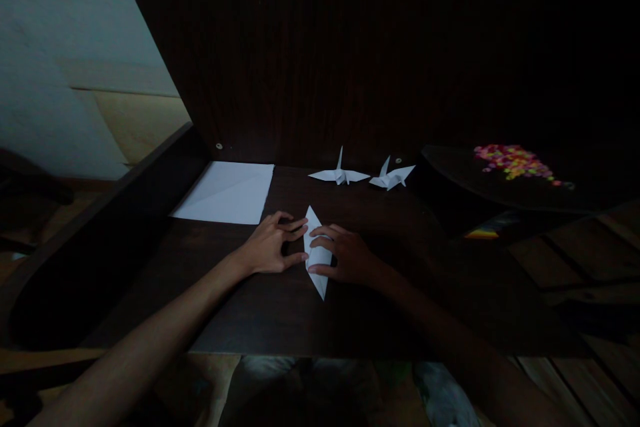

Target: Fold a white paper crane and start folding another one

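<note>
A white folded paper [317, 255], shaped like a long narrow diamond, lies on the dark desk with its points toward and away from me. My left hand [273, 245] rests at its left edge, fingers spread and fingertips touching the paper. From the other side, my right hand [350, 257] covers part of the paper's right half. Its fingers are apart and bent, with the tips and thumb on the paper's surface. Behind the hands stand two white origami cranes, one [341, 175] with wings spread wide and another [393, 178] to its right, slightly turned.
White paper sheets [227, 192] lie at the back left of the desk [240, 320]. A dark side panel [100, 213] bounds the left, and a tall dark back board [300, 47] rises behind. On a dark raised surface at right is a heap of small colourful pieces [515, 161].
</note>
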Action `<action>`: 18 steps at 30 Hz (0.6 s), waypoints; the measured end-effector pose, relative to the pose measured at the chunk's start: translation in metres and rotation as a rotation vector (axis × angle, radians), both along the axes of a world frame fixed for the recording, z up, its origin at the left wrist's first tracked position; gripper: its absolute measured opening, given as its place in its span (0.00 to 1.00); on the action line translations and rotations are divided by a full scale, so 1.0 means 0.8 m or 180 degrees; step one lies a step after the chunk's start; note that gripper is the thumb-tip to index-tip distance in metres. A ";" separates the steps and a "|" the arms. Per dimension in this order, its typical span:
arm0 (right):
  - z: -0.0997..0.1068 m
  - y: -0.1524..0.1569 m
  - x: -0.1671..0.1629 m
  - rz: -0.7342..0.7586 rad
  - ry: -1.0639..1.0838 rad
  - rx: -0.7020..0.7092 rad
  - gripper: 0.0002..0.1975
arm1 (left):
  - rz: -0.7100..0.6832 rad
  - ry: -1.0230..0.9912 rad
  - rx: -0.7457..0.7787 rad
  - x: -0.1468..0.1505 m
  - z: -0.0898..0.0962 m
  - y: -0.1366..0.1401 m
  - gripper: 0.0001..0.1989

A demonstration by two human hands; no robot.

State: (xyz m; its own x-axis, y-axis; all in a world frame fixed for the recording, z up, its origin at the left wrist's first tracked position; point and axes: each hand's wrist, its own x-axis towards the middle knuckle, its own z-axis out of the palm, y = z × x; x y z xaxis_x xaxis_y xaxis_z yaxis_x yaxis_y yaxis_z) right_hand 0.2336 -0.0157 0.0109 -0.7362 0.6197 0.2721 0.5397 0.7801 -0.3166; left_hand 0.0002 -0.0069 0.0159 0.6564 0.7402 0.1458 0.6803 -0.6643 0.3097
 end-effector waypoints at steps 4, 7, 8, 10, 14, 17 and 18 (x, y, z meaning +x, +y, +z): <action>0.001 0.001 -0.001 -0.0032 0.0072 -0.0050 0.19 | 0.0015 -0.0034 0.0009 0.000 -0.003 0.000 0.30; 0.004 -0.001 -0.003 -0.0135 0.0062 -0.0107 0.19 | 0.0027 -0.0069 0.0037 0.000 -0.004 0.000 0.30; 0.005 -0.002 -0.004 -0.0178 0.0062 -0.0135 0.19 | 0.0030 -0.0065 0.0036 0.000 -0.004 -0.001 0.30; 0.006 -0.003 -0.006 -0.0246 0.0090 -0.0177 0.20 | 0.0019 -0.0053 0.0035 0.001 -0.002 -0.001 0.29; 0.005 -0.005 -0.009 -0.0324 0.0150 -0.0187 0.17 | 0.0008 -0.0077 0.0071 0.002 -0.001 0.000 0.28; 0.003 -0.004 -0.010 -0.0398 0.0165 -0.0176 0.15 | 0.0020 -0.0065 0.0070 0.002 -0.002 0.001 0.28; 0.002 -0.004 -0.010 -0.0413 0.0171 -0.0175 0.15 | 0.0021 -0.0051 0.0058 0.002 -0.002 0.001 0.28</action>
